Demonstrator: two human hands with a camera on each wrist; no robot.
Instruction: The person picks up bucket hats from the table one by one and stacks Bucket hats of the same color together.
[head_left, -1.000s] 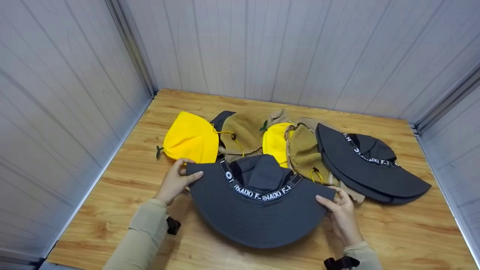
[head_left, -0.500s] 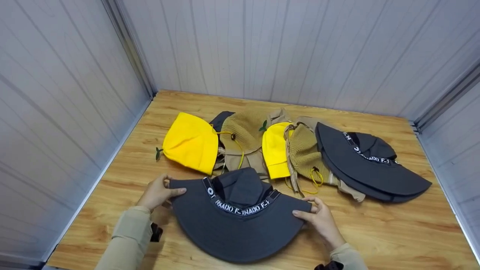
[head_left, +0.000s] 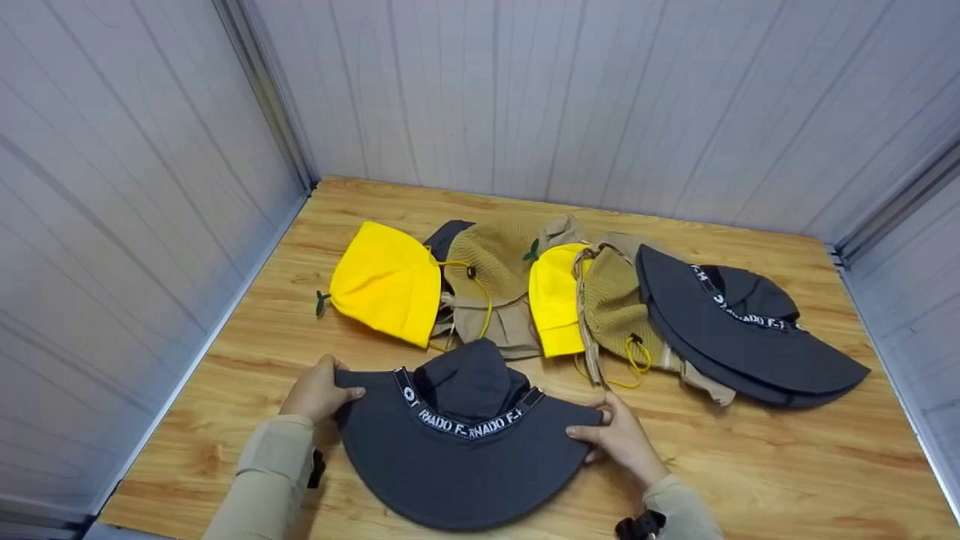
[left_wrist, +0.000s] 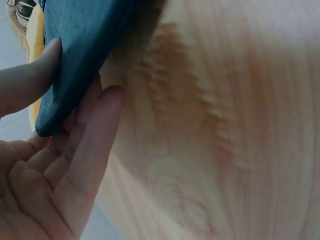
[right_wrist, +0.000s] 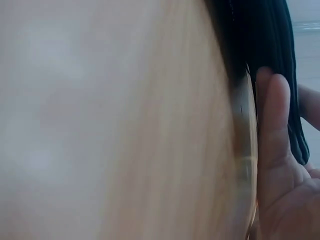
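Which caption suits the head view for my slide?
Left fingers and right fingers pinch a gray hat brim; yellow hats lie beyond.

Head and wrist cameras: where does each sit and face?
Head: on the head, facing forward and down at the held grey hat; left hand, right hand and sleeves show.
Left wrist: on that wrist, facing the left hand pinching that hat; only this hand shows.
Right wrist: likewise, facing the right hand; only this hand shows.
Head and left wrist share that hat and table.
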